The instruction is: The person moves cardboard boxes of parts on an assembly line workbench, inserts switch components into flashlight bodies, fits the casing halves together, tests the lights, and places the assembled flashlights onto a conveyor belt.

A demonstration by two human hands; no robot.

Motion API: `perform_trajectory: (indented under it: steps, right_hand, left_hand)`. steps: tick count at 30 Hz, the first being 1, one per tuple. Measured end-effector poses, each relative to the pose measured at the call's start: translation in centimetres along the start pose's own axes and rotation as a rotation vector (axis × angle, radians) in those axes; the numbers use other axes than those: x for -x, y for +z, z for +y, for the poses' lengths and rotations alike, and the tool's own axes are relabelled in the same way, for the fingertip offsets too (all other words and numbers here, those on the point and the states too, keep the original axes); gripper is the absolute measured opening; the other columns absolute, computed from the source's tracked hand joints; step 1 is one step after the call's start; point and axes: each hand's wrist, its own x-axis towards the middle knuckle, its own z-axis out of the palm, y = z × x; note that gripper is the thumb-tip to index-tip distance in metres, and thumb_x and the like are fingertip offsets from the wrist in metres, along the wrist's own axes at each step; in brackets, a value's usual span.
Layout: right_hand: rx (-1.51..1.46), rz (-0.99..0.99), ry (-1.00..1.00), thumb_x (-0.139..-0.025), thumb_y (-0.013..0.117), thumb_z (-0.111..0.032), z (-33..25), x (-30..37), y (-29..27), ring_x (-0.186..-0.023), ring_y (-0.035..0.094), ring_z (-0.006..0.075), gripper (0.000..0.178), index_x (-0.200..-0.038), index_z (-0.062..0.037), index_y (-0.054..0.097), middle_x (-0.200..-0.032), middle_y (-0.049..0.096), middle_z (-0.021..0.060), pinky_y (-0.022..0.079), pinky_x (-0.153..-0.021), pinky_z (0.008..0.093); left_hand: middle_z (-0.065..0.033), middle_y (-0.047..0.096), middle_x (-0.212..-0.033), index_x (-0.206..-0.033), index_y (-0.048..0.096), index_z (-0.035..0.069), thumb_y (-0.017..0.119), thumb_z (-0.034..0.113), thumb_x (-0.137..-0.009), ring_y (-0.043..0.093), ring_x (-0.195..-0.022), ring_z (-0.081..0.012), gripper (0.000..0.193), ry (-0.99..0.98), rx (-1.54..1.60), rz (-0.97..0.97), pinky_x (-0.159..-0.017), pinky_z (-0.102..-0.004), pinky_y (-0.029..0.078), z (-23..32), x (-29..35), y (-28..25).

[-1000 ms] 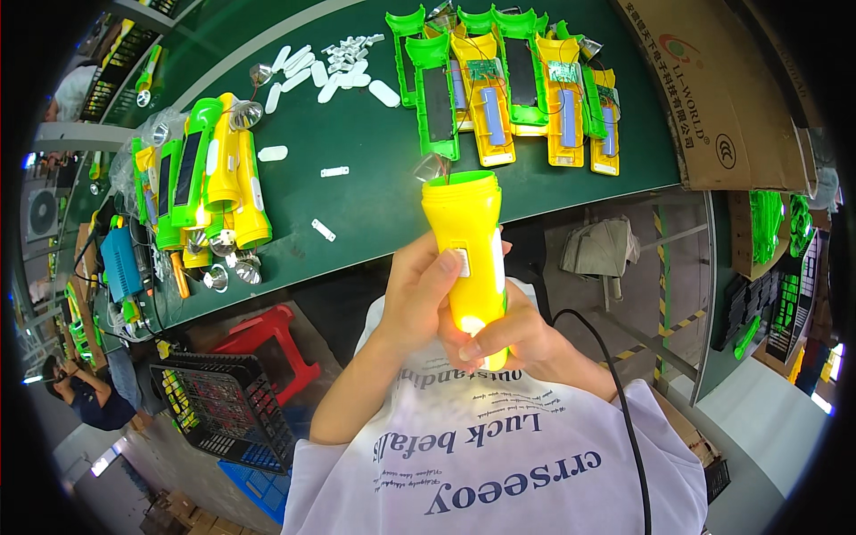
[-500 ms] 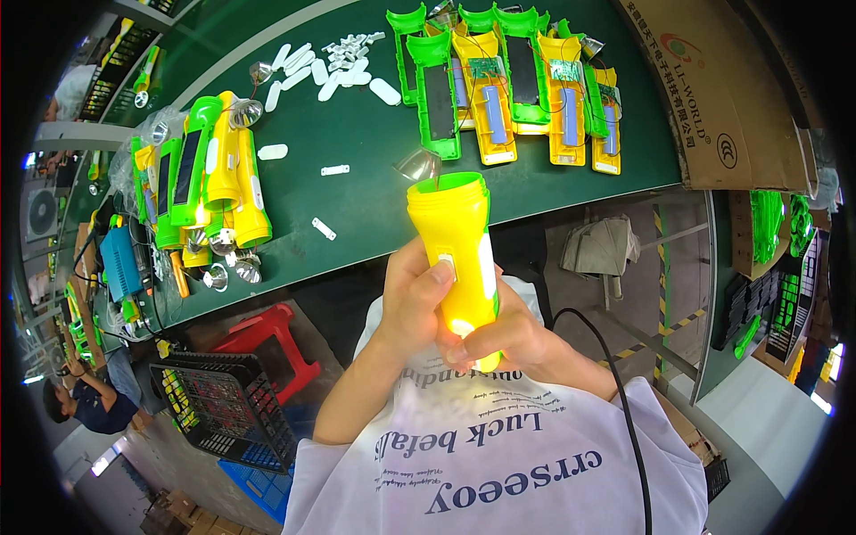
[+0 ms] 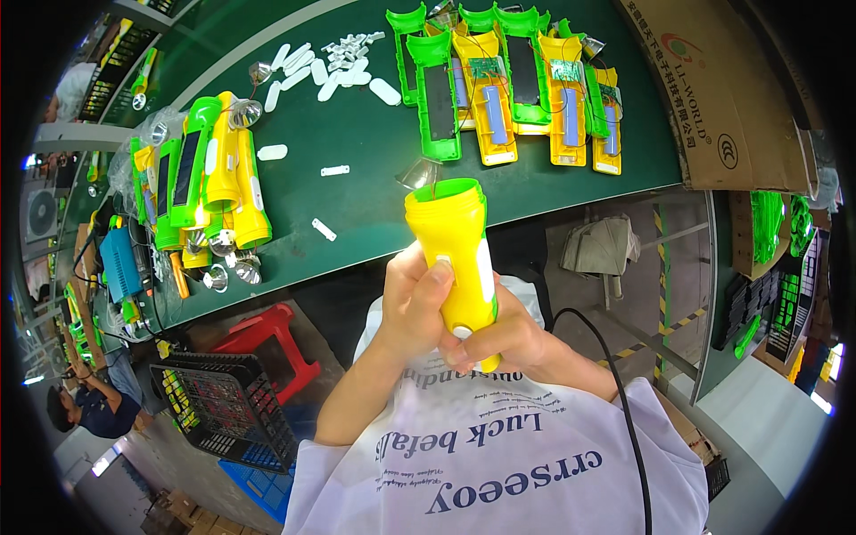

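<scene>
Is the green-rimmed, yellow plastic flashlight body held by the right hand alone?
No, the left hand and the right hand both grip the green-rimmed, yellow plastic flashlight body.

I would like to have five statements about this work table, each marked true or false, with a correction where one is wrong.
1. The left hand and the right hand both hold the yellow torch body. True.
2. The reflector is seated in the torch's mouth. False: the reflector is outside the open green mouth.
3. White parts lie on the green table. True.
4. A cardboard box stands at the left of the picture. False: the cardboard box is at the upper right.
5. Some opened yellow shells contain blue-violet cylinders. True.
</scene>
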Motion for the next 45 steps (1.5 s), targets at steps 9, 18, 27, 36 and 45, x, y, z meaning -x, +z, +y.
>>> perform_trajectory:
  steps: [9,18,27,36,45]
  right_hand:
    - [0.024,0.069,-0.028,-0.058,0.055,0.006,-0.7,0.1,1.1,-0.048,0.051,0.0196,0.062,-0.118,-0.0036,0.040,-0.064,0.053,0.0106,0.044,-0.045,0.0322]
    - [0.024,0.026,0.008,-0.058,0.057,0.005,-0.4,0.1,0.5,-0.048,0.051,0.0191,0.059,-0.114,-0.0039,0.042,-0.064,0.053,0.0098,0.044,-0.046,0.0324]
    - [0.000,0.011,-0.018,-0.059,0.059,0.007,-0.1,-0.1,0.2,-0.045,0.047,0.0168,0.050,-0.105,-0.0038,0.046,-0.062,0.050,0.0085,0.044,-0.045,0.0308]
    - [-0.087,-0.003,0.027,-0.059,0.058,0.006,0.1,0.0,-0.3,-0.044,0.046,0.0173,0.049,-0.105,-0.0043,0.046,-0.061,0.049,0.0084,0.040,-0.043,0.0311]
    - [-0.027,0.095,-0.017,-0.062,0.058,0.004,-0.8,0.0,0.5,-0.048,0.051,0.0174,0.043,-0.103,-0.0016,0.047,-0.067,0.052,0.0093,0.040,-0.045,0.0294]
  left_hand:
    - [-0.0140,0.066,-0.096,-0.111,0.055,-0.004,0.050,0.035,-0.092,0.065,-0.083,-0.0182,0.043,-0.055,0.100,-0.003,-0.075,-0.0303,0.052,-0.5,-0.1,-0.3]
    - [-0.0139,0.066,-0.096,-0.111,0.055,-0.002,0.051,0.035,-0.091,0.066,-0.082,-0.0193,0.042,-0.041,0.123,-0.009,-0.074,-0.0302,0.053,-1.0,-0.1,-0.1]
    - [-0.0143,0.067,-0.093,-0.111,0.054,-0.003,0.050,0.036,-0.093,0.066,-0.080,-0.0190,0.044,-0.078,0.076,0.014,-0.072,-0.0300,0.054,-0.7,-0.1,-0.1]
    - [-0.0150,0.066,-0.098,-0.115,0.054,-0.002,0.049,0.033,-0.094,0.066,-0.084,-0.0207,0.041,-0.134,0.149,0.021,-0.076,-0.0320,0.054,-1.3,0.1,-0.4]
    - [-0.0173,0.065,-0.103,-0.122,0.051,-0.007,0.038,0.040,-0.098,0.064,-0.090,-0.0193,0.054,-0.208,-0.056,0.054,-0.080,-0.0296,0.051,0.2,-0.9,0.6]
